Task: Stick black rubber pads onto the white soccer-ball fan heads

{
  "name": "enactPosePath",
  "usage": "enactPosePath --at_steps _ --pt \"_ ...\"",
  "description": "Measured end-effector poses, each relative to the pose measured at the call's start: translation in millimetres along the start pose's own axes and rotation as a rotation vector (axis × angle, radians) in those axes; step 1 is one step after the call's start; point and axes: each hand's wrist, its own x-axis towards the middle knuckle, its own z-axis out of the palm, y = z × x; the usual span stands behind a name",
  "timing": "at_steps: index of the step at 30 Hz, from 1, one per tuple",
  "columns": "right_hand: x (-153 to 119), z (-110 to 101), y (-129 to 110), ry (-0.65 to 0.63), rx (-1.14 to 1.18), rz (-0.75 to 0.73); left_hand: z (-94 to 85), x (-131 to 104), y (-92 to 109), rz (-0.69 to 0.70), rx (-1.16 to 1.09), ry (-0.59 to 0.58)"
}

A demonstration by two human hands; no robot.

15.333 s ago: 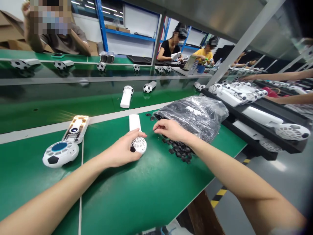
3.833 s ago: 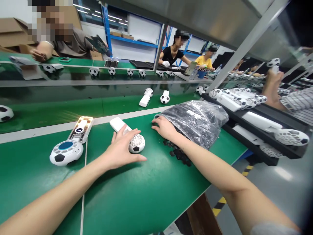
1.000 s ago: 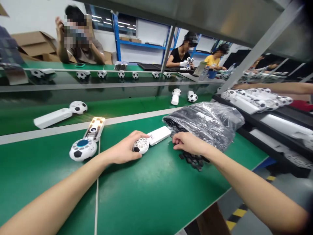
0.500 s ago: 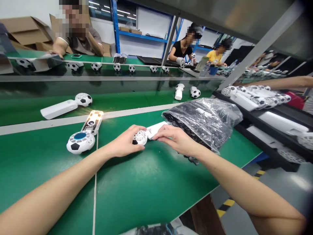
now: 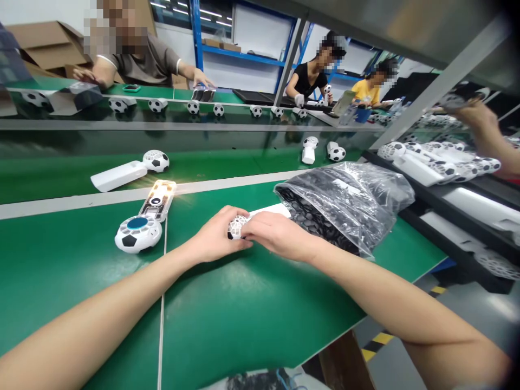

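Note:
My left hand (image 5: 215, 235) is closed around the round head of a small white handheld fan (image 5: 235, 226) with a black-and-white football pattern. The fan's white handle points right, partly behind my right hand (image 5: 278, 233). The right fingertips are pinched together against the fan's head, and whatever lies between them is hidden. Just right of this hand, a clear plastic bag (image 5: 365, 189) lies with its mouth towards me, full of small black pieces (image 5: 312, 219). To the left stands an opened football fan (image 5: 138, 235) with a blue disc and a lit, see-through handle.
Beyond the pale strip, a white football fan (image 5: 122, 176) and two smaller ones (image 5: 309, 150) lie on the green belt. Black trays (image 5: 459, 187) of fan parts are stacked at right. Co-workers sit across the line; another person's arm (image 5: 487, 130) reaches in at right.
My right hand has moved left from beside the handle onto the fan's head. The left hand keeps its hold. Across the line, a co-worker's hand has reached to a clear-and-black item.

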Motion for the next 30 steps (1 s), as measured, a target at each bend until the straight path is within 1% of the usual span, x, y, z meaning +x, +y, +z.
enactPosePath --at_steps 3,7,9,10,14,19,25,30 --pt "0 2 2 0.017 0.066 0.035 3.2 -1 -1 0.007 -0.002 0.041" --pt "-2 6 10 0.133 0.208 0.201 4.7 -1 -1 0.007 -0.002 0.047" --pt "-3 8 14 0.178 0.279 0.250 4.8 -1 0 -0.008 0.000 0.058" --pt "-3 10 16 0.179 0.306 0.258 4.9 -1 0 -0.014 -0.001 0.066" --pt "-4 14 22 0.132 0.341 0.236 6.3 -1 0 -0.022 -0.013 0.103" --pt "-5 14 27 0.149 0.411 0.245 9.0 1 1 -0.037 -0.025 0.124" --pt "-1 11 31 0.102 0.347 0.129 11.2 0 0 -0.051 -0.045 0.149" --pt "0 11 32 0.088 0.354 0.149 11.1 0 -1 -0.050 -0.063 0.148"
